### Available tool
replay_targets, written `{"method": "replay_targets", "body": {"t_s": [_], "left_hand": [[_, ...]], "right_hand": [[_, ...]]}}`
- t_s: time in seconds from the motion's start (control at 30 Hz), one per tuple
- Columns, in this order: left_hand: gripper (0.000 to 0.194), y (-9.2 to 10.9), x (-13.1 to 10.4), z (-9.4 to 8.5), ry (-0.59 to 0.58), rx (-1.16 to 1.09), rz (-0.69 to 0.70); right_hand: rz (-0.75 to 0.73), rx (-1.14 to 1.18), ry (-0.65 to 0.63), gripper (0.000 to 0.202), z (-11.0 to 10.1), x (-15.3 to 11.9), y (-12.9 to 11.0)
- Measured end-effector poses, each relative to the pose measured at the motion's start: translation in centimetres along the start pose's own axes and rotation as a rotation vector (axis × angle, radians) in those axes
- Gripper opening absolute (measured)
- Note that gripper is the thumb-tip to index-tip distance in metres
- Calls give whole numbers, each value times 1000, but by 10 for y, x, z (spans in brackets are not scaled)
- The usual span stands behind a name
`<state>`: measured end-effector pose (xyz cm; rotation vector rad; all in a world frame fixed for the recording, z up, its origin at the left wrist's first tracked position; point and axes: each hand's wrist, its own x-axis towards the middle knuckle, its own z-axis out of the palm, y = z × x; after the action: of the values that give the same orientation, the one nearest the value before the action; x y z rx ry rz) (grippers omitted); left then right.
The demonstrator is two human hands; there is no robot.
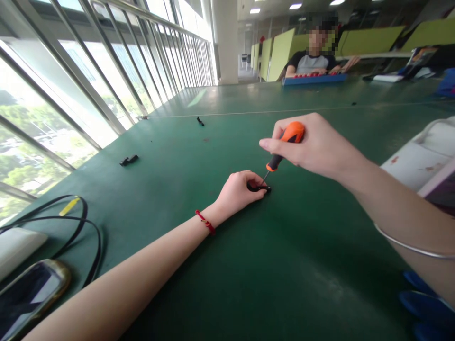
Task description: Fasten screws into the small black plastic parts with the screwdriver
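Observation:
My right hand [313, 147] is closed around the handle of an orange and black screwdriver [275, 162], which slants down to the left. The tip of its thin shaft meets a small black part [259, 188] on the green tabletop [170, 189]. With thumb and fingers, my left hand [243, 189] pinches that part and holds it against the table. Most of the part is covered by the fingers, so its exact kind cannot be made out.
Small black pieces [128, 160] lie farther left on the table. A phone [31, 298], a black cable [97, 232] and a white box [21, 246] occupy the near left. White packaging [423, 147] stands at right. Across the table sits a person [313, 64] behind a blue tray [314, 79].

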<state>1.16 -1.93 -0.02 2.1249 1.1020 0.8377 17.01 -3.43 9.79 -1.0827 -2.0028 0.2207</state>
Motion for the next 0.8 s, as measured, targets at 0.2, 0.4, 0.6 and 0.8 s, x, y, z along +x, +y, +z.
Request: {"method": "replay_targets", "body": {"t_s": [0.2,0.4,0.6,0.8], "left_hand": [[10,-1,3,1,-31,7,32],[7,0,3,1,-52,26,45],[9,1,1,-1,-49,13,57],[12,0,0,-1,-49,1,40]], "right_hand": [[-31,-3,85,16,5,2,1],[-93,-164,16,16,-5,4,5],[-79,-184,33,21,-8,4,2],[-20,-189,-45,9,-13,1,-4]]}}
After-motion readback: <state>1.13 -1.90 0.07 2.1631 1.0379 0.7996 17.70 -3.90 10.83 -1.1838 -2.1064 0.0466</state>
